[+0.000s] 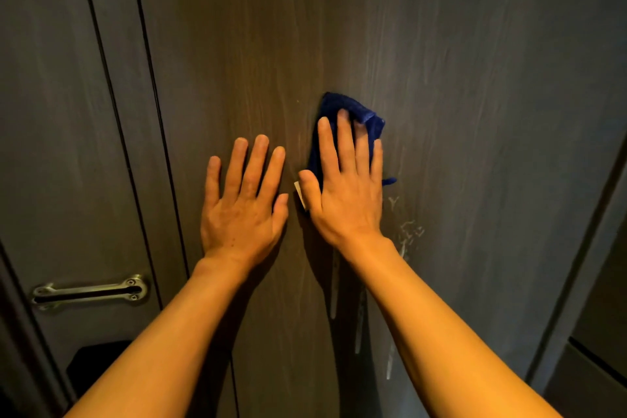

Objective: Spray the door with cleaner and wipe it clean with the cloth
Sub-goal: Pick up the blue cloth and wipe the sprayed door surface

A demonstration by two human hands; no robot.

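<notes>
A dark wood-grain door [475,78] fills the view. My right hand [346,187] lies flat on a blue cloth [353,112] and presses it against the door at mid height. A white tag of the cloth shows beside my thumb. My left hand [244,200] rests flat on the bare door just left of the cloth, fingers spread, holding nothing. White foamy cleaner streaks [407,234] and drips run down the door below and right of my right hand. No spray bottle is in view.
A metal swing-bar latch [91,292] is fixed on the panel at the lower left. A black lock body [95,366] sits below it. The door frame [576,248] runs down the right side.
</notes>
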